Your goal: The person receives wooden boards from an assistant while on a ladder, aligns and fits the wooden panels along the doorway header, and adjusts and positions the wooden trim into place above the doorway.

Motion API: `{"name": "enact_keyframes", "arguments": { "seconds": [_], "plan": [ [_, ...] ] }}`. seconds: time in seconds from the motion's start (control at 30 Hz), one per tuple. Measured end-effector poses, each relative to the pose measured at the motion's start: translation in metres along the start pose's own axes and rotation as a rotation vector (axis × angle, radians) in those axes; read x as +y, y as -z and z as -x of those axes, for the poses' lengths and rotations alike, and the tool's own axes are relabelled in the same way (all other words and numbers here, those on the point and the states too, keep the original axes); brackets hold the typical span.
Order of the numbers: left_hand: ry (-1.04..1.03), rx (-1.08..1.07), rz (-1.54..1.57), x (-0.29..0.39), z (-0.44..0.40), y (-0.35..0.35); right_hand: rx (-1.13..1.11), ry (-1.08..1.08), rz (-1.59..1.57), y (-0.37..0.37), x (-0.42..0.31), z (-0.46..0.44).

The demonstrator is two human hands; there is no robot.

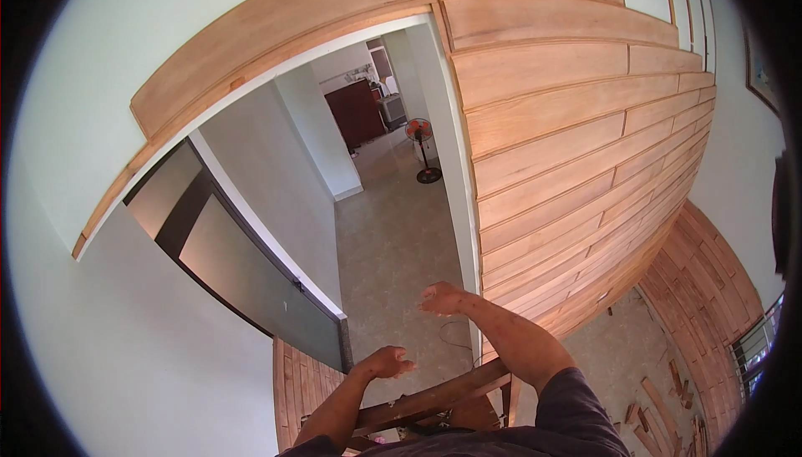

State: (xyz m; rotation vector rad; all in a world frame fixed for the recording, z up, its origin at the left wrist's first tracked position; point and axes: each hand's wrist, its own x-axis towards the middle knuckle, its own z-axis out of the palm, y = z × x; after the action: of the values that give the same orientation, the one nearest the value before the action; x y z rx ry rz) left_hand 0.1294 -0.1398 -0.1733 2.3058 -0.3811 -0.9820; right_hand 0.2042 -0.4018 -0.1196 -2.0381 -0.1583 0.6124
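My left hand (388,363) is held out in front of me above a dark wooden bar (430,401), its fingers slightly bent and apart, with nothing seen in it. Farther forward and to the right, my right hand (443,299) hangs in the air before the doorway, fingers loosely curved, and no object shows in it either. Both hands are apart from the wall. Nearest my right arm is the wood-plank wall panelling (543,181). The wooden bar crosses just below my forearms and belongs to a frame that is partly hidden by my body.
A dark-framed glass door (242,248) stands at the left of the opening. Beyond it, a floor fan (426,152) stands on the tiled floor (388,231). Wood offcuts (656,415) lie on the floor at lower right. A long board (334,10) runs above the doorway.
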Motion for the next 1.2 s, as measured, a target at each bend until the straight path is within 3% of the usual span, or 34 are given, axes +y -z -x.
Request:
{"name": "enact_keyframes", "arguments": {
  "seconds": [1.2],
  "plan": [
    [0.001,0.019,0.024,0.004,0.006,-0.002,0.046,0.048,0.029,-0.001,-0.001,0.004]
  ]
}}
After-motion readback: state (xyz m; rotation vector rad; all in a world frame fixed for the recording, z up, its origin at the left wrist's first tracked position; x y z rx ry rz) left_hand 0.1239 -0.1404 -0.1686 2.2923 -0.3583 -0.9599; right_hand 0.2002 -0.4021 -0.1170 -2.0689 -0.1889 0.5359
